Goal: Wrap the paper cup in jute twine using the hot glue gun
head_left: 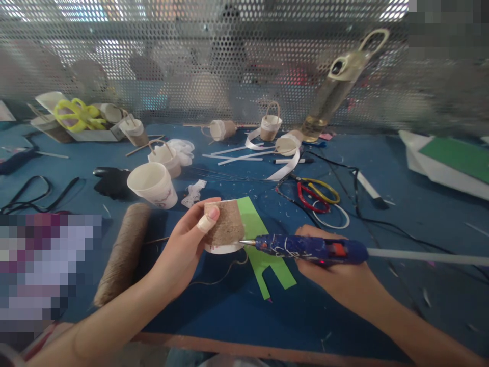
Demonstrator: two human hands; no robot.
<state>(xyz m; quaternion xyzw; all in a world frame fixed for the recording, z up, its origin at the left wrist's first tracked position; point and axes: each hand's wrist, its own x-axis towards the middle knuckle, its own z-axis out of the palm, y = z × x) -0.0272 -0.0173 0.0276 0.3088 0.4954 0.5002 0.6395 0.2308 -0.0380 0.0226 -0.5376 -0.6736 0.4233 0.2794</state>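
My left hand grips a small paper cup wrapped in brown twine, tilted on its side, with a white band showing at its lower edge. A bandage covers my left thumb. My right hand is closed around a blue glue gun, a white glue stick poking out of its back. The metal nozzle meets, or nearly meets, the twine near the cup's white edge. Loose twine hangs from the cup. Beneath lies a green paper cutout. A twine spool rests left of my left hand.
A plain white cup stands behind my left hand. Red-and-yellow-handled scissors and a black cord lie at right. Farther back are several small twine baskets, white ribbon and a tilted bottle against perforated metal.
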